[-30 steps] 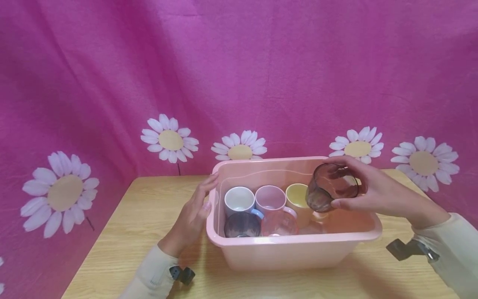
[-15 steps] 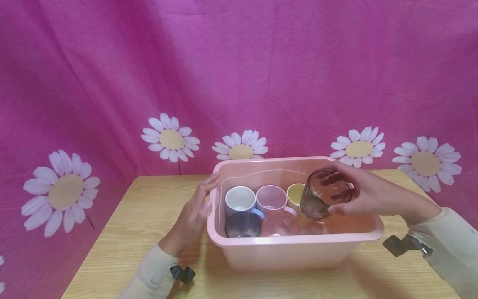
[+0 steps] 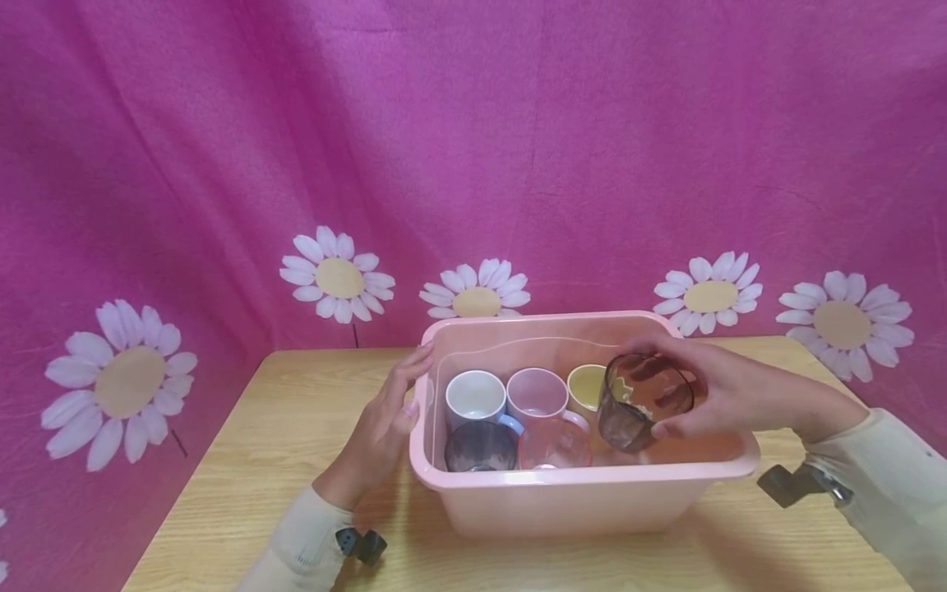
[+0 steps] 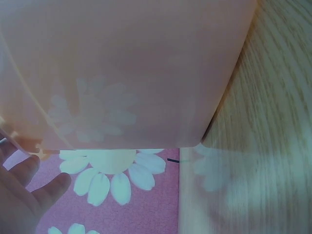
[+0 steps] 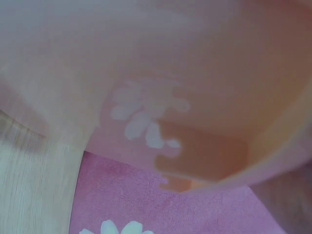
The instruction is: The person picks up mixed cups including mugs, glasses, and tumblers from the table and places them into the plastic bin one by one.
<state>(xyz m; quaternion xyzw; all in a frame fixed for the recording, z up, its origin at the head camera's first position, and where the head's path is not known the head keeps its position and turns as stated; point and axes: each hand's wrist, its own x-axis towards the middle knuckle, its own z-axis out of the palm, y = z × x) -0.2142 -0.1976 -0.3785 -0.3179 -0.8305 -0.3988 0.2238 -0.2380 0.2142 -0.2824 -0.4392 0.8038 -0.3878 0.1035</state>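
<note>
A pink plastic tub (image 3: 570, 506) stands on the table with cups in it. My right hand (image 3: 740, 386) grips a brown see-through glass (image 3: 629, 415), tilted, at the right part of the tub, partly in front of a yellow cup (image 3: 583, 383). My left hand (image 3: 372, 436) rests its extended fingers on the tub's left rim. Left of the yellow cup sit a pink mug (image 3: 536, 390) and a white mug (image 3: 475, 393) with a blue handle. Nearer me are a dark glass (image 3: 481, 448) and a pinkish see-through cup (image 3: 556, 448). Tub walls fill most of both wrist views.
The wooden table (image 3: 244, 493) extends on both sides of the tub. Behind it hangs a magenta cloth (image 3: 473, 148) printed with white daisies. Inside the tub, other cups stand close to the held glass on its left.
My right hand has brought the brown glass lower into the tub and slightly left, covering more of the yellow cup. My left hand stays on the rim.
</note>
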